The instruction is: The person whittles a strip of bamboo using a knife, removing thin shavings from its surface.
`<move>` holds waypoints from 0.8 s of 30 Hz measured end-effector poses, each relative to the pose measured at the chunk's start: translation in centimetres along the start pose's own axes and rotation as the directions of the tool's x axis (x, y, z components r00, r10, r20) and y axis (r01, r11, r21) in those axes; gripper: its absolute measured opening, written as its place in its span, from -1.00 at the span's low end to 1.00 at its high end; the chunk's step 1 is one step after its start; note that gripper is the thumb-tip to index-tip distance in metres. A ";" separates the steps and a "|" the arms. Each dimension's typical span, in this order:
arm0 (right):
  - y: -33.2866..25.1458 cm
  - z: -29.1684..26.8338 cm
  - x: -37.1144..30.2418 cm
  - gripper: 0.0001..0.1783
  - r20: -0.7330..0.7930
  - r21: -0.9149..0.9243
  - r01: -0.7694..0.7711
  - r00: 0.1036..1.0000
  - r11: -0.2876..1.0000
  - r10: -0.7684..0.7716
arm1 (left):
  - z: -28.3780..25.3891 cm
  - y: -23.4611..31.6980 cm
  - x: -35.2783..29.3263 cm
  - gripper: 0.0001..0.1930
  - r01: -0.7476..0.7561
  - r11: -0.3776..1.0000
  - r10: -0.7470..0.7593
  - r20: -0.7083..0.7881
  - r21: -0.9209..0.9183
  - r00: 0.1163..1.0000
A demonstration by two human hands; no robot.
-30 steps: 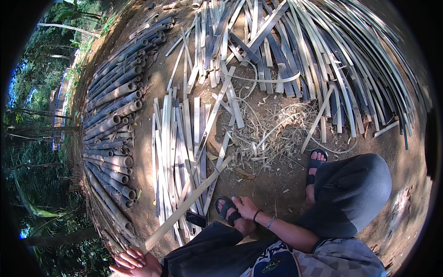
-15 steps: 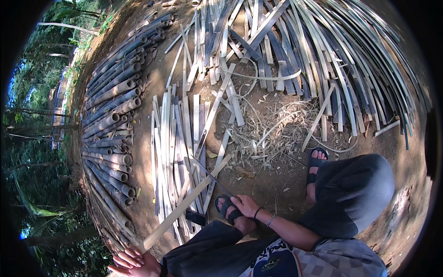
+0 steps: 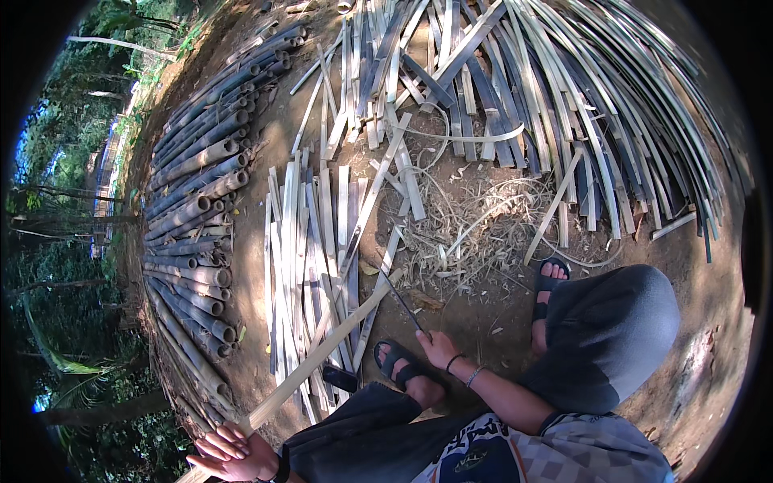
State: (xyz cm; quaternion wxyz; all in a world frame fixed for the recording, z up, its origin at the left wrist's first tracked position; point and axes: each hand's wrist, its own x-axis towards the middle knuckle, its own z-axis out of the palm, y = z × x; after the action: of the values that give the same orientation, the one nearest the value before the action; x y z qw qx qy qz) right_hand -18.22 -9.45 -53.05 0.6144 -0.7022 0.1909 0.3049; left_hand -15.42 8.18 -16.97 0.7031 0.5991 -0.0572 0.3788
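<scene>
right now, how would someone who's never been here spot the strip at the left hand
Find the stack of narrow strips on the ground left of centre. One long pale strip slants across its lower part, rising rightward from the left hand near the bottom edge. Most neighbours lie lengthwise in the stack; this one crosses over them and reaches the hand.

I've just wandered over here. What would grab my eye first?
Probably the great fan of split strips at upper right, then the dark bamboo poles stacked at left. Nearer, the left hand meets a long pale strip at lower left, while the right hand, lower centre, grips a knife by its far end.
</scene>
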 end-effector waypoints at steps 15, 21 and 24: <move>0.1 2.3 -1.3 -0.38 -0.023 0.007 0.227 0.974 0.974 -0.226 | 0.4 0.0 -0.2 -0.47 -0.001 1.000 0.002 -0.078 0.003 0.997; 3.3 1.9 0.6 -0.34 -0.145 0.041 0.121 0.983 0.992 -0.114 | 1.2 -0.2 -0.1 -0.48 -0.011 1.000 0.015 -0.134 0.026 0.991; 1.8 0.8 -0.1 -0.31 -0.031 0.113 -0.139 0.989 0.984 0.143 | 0.8 0.0 0.0 -0.47 -0.009 0.999 0.014 -0.124 0.045 0.992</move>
State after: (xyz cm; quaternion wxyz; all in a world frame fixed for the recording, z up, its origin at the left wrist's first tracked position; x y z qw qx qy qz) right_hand -19.62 -8.99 -54.40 0.6254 -0.6576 0.2687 0.3229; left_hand -15.18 7.49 -16.77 0.6895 0.5895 -0.0082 0.4207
